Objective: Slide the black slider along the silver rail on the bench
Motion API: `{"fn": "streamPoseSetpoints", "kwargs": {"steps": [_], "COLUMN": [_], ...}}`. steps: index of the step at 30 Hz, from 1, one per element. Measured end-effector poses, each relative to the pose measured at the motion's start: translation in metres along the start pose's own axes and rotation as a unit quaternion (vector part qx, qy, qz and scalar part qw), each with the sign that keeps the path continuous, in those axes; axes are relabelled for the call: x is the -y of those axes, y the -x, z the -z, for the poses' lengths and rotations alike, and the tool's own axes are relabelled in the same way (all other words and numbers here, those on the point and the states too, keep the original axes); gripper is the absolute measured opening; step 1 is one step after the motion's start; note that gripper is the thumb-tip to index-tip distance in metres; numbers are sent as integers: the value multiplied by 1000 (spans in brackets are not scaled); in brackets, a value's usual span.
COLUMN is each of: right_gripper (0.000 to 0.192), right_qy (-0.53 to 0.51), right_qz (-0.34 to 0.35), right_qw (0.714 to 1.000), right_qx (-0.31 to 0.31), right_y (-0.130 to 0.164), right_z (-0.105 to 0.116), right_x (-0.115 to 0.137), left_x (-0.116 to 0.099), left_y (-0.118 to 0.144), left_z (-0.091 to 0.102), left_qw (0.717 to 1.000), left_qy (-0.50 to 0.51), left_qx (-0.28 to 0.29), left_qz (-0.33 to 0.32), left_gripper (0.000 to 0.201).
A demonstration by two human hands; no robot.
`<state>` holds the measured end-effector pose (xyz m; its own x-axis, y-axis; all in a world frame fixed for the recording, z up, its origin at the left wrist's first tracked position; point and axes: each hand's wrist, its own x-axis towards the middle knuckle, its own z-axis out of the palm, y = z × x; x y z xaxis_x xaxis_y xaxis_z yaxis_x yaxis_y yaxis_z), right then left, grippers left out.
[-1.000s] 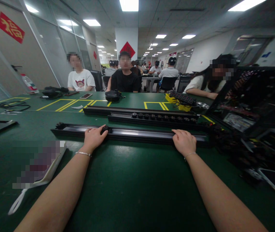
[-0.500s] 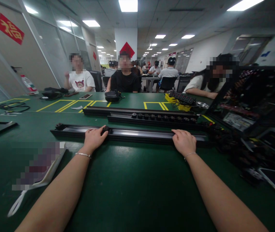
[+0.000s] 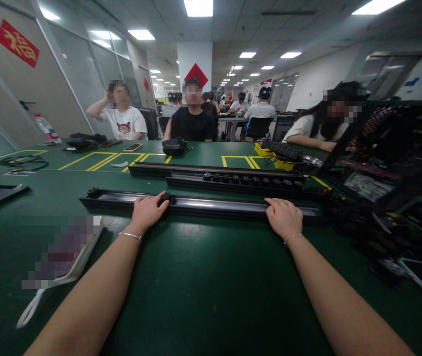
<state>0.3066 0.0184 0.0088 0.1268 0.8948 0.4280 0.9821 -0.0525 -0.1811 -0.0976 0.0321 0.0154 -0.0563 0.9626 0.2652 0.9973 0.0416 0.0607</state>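
Note:
A long black rail [image 3: 214,205] with a shiny strip down its channel lies crosswise in front of me. My left hand [image 3: 147,213] is on its left half, index finger and thumb closed about a small round black part [image 3: 165,197] in the channel. My right hand [image 3: 284,217] grips the rail's right half, fingers bent over the near wall; the undersides of the fingers are hidden. Just behind lies a shorter black rail [image 3: 189,181] holding a row of several small black round parts [image 3: 235,180]. Another long black rail [image 3: 147,169] is behind that.
A cloth-like pouch with a strap [image 3: 29,309] lies left of my forearm. Dark parts and cables [image 3: 359,230] crowd the right, beside a large black open frame [image 3: 389,148]. A yellow tray [image 3: 283,164], a phone [image 3: 133,147] and a black case [image 3: 174,147] are farther back. People sit across the table.
My hands keep their places on the rail. The whole view has shifted slightly to the right. Across the table, the person at left has raised a hand to the head.

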Motion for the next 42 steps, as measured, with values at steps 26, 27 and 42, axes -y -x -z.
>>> {"fn": "streamPoseSetpoints", "kwargs": {"steps": [26, 27, 42], "right_gripper": [40, 40, 41], "right_qy": [7, 6, 21], "right_qz": [3, 4, 3], "right_qw": [1000, 1000, 1000], "right_qx": [-3, -4, 5], "right_y": [1, 1, -1], "right_z": [0, -1, -3], "right_x": [-1, -1, -3], "left_x": [-11, -12, -19], "left_y": [1, 1, 2], "left_z": [-2, -2, 1], "left_qw": [999, 999, 998], "left_qy": [-13, -13, -24], "left_qx": [-13, -13, -5], "left_qz": [-42, -42, -52], "left_gripper": [57, 57, 57]}}
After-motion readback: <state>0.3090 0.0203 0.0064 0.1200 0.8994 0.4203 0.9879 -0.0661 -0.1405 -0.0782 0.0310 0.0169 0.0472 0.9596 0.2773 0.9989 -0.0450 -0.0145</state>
